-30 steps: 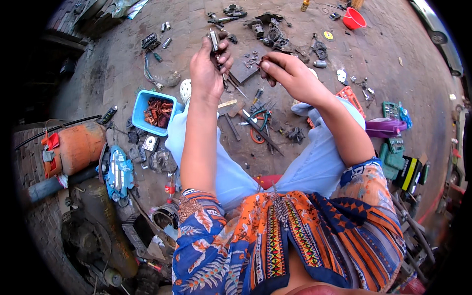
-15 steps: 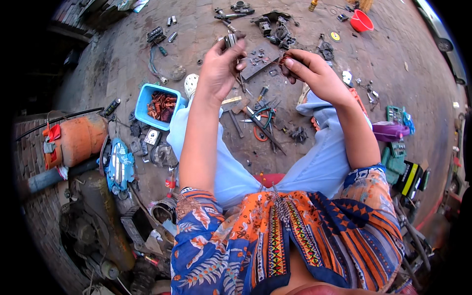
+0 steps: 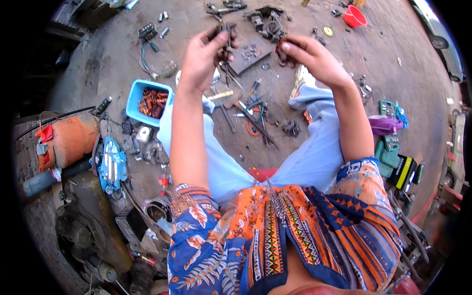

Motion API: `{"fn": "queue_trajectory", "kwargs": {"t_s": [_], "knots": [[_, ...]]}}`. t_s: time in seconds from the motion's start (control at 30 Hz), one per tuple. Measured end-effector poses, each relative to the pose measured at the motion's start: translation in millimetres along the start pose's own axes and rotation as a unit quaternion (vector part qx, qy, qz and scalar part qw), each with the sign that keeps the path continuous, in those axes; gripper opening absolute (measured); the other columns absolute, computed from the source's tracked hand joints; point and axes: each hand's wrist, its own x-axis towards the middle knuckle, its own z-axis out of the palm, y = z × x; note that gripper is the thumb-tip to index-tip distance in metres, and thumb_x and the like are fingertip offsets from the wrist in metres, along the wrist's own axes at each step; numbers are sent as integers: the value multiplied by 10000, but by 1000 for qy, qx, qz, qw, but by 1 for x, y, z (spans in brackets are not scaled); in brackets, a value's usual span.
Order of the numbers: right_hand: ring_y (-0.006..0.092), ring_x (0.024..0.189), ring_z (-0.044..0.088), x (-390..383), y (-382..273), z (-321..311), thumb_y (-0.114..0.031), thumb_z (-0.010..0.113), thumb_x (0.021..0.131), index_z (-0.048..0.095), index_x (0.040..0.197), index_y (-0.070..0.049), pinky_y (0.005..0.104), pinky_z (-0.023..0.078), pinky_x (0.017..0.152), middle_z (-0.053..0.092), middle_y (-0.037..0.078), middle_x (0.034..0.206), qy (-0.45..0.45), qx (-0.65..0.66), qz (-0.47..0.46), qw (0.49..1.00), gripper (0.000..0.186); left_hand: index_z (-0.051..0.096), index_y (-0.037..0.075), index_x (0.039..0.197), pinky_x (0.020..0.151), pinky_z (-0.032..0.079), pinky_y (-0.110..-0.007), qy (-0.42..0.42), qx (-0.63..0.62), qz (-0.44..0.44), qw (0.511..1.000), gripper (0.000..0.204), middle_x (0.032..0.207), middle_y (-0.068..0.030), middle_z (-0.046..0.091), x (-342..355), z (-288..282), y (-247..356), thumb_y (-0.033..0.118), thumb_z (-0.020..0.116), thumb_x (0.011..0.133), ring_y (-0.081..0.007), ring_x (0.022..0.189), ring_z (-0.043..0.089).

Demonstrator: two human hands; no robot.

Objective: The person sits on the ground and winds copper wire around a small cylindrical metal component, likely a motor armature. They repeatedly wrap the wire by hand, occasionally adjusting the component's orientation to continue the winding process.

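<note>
1. The left hand [image 3: 204, 56], raised at upper centre of the frame, has its fingers clamped on a small dark metal part [image 3: 225, 35]; its exact shape is too small to tell.
2. The right hand [image 3: 307, 54], upper right of centre, pinches a small dark, reddish piece [image 3: 282, 53] between thumb and fingertips. The 2 hands are near each other but apart.
3. Below them, on the rough grey concrete ground [image 3: 113, 64], lie thin metal hand tools [image 3: 250, 115], an orange ring [image 3: 253, 129] and a flat dark plate [image 3: 248, 54].
4. At left of centre sits a light blue plastic tub [image 3: 135, 101], rectangular, filled with rusty brown bits.
5. At far left lies a dull orange cylinder [image 3: 69, 140].
6. A round red bowl [image 3: 355, 17] sits at the upper right; a purple container [image 3: 383, 124] and green boxes [image 3: 388, 152] lie at the right edge.
</note>
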Motion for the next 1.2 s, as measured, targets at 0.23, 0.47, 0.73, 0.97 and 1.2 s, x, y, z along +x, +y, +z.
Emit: {"fn": "queue_trajectory", "kwargs": {"t_s": [0.23,0.47,0.73,0.97,1.2], "knots": [[89,747,519,-4,52,11,-226,486,948,567,967,3,242,444,704,565,3,832,20,29,46,998,244,577,0,1003,611,493,-269,48,-92,-25,994,159,811,-38,596,8,-3,-56,123,521,919,-136,715,584],[101,694,521,7,111,14,-220,459,950,611,911,-13,253,438,669,587,10,752,-24,-7,98,995,260,473,-62,1171,857,509,-399,52,-164,-278,945,379,1082,-166,602,29,1,-201,255,386,981,-272,964,603],[106,651,515,10,142,-33,-219,491,936,542,878,31,273,433,613,544,46,707,-18,-111,126,986,261,592,-50,1027,802,496,-415,177,263,-360,877,386,1030,-225,625,-8,-13,-517,258,650,802,-360,900,629],[266,595,559,13,188,-80,-173,525,896,528,842,34,374,423,571,568,147,669,44,-215,151,964,214,600,-7,948,775,491,-462,191,484,-431,737,306,932,-220,641,42,40,-518,240,669,780,-369,911,620],[130,661,540,12,202,-98,-163,489,936,538,898,37,284,438,617,565,75,702,83,0,254,964,209,654,-7,883,743,475,-415,251,390,-423,778,296,852,-201,661,67,36,-547,246,664,731,-319,859,645]]}}
